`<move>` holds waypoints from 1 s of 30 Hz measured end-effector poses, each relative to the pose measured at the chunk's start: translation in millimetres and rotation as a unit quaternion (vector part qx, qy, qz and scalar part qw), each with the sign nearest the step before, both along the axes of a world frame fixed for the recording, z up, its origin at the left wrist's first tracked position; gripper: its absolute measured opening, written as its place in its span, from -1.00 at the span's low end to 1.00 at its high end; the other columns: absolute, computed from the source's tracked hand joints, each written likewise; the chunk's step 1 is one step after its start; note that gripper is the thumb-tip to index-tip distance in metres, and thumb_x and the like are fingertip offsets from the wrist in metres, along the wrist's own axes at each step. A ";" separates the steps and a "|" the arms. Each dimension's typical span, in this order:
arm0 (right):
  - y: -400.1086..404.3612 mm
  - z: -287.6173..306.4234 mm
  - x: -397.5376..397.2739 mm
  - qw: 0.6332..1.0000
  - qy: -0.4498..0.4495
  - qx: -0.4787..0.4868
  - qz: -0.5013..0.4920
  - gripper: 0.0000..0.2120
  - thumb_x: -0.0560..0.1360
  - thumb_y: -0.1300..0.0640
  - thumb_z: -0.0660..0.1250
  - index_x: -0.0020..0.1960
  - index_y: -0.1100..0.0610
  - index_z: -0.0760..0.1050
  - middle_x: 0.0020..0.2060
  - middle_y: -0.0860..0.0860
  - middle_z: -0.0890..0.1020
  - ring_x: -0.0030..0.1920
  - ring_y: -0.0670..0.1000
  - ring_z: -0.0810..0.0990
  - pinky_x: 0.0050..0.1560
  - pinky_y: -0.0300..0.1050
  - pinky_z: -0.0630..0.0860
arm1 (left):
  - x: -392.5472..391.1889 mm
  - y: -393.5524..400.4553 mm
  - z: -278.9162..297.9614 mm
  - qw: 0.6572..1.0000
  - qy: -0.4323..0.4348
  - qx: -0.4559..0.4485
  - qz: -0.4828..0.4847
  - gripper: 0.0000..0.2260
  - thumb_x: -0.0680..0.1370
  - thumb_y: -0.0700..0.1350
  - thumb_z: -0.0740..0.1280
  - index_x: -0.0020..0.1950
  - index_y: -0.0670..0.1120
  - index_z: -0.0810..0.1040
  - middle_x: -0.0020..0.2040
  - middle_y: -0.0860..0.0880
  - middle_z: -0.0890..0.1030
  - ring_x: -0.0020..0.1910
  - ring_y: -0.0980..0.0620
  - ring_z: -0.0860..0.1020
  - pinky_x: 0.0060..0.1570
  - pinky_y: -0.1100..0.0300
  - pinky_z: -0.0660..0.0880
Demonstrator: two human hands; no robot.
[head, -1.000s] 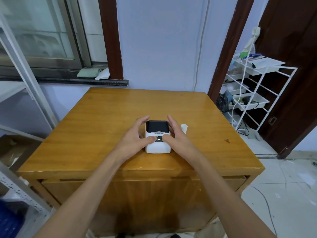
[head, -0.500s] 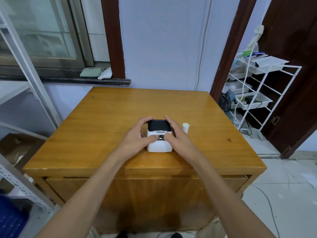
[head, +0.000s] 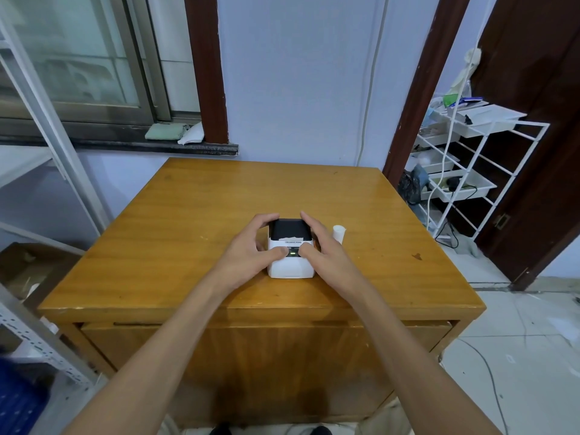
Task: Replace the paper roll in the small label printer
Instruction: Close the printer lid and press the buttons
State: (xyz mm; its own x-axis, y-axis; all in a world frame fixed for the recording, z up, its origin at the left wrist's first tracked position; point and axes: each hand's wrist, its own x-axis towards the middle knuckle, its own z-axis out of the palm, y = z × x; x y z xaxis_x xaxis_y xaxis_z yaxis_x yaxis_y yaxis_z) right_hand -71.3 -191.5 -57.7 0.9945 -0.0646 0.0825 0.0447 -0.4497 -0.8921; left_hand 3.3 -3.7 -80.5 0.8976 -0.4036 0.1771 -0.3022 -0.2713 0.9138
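With my left hand (head: 251, 252) and right hand (head: 326, 252) still clasping the label printer (head: 291, 255) near the table (head: 194, 221) front, a ragged paper edge (head: 290, 237) now shows, so feeding seems underway.

A wooden counter (head: 219, 208) stands against a pale blue wall (head: 298, 83). A window (head: 78, 64) sits at far left, a white wire rack (head: 489, 171) at right, over grey floor tiles (head: 518, 356).
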 end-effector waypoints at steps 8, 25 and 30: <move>0.3 1.7 -0.4 1.000 -0.003 -0.009 -0.001 -0.36 0.62 0.07 0.24 0.66 -0.16 0.17 0.53 -0.15 0.34 0.45 -0.12 0.40 0.44 -0.06 0.45 | -0.7 0.3 0.6 1.000 0.000 0.002 -0.004 -0.41 0.54 -0.04 0.50 0.53 0.23 0.40 0.40 0.29 0.49 -0.22 0.05 0.52 -0.08 0.10 0.56; 0.4 1.6 -1.1 1.000 -0.004 -0.005 -0.003 -0.38 0.64 0.11 0.23 0.66 -0.14 0.18 0.54 -0.15 0.33 0.48 -0.14 0.36 0.47 -0.09 0.40 | 0.3 0.1 -0.9 1.000 0.003 -0.004 -0.003 -0.42 0.55 -0.07 0.50 0.52 0.22 0.41 0.40 0.31 0.48 -0.23 0.07 0.52 -0.08 0.13 0.56; 0.3 1.3 -0.7 1.000 -0.003 -0.008 -0.003 -0.36 0.61 0.06 0.24 0.65 -0.16 0.18 0.53 -0.15 0.34 0.47 -0.12 0.38 0.47 -0.03 0.43 | 0.0 0.1 -0.4 1.000 0.002 -0.002 -0.002 -0.41 0.54 -0.06 0.51 0.52 0.22 0.41 0.39 0.29 0.49 -0.23 0.07 0.52 -0.07 0.11 0.56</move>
State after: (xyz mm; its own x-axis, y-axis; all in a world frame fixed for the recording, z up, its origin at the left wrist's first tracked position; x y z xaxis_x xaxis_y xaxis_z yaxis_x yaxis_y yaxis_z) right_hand -72.0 -191.2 -56.4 0.9935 -0.0692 0.0900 0.0478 -0.4645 -0.8843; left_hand 3.3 -3.6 -80.9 0.8969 -0.4063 0.1749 -0.2994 -0.2666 0.9161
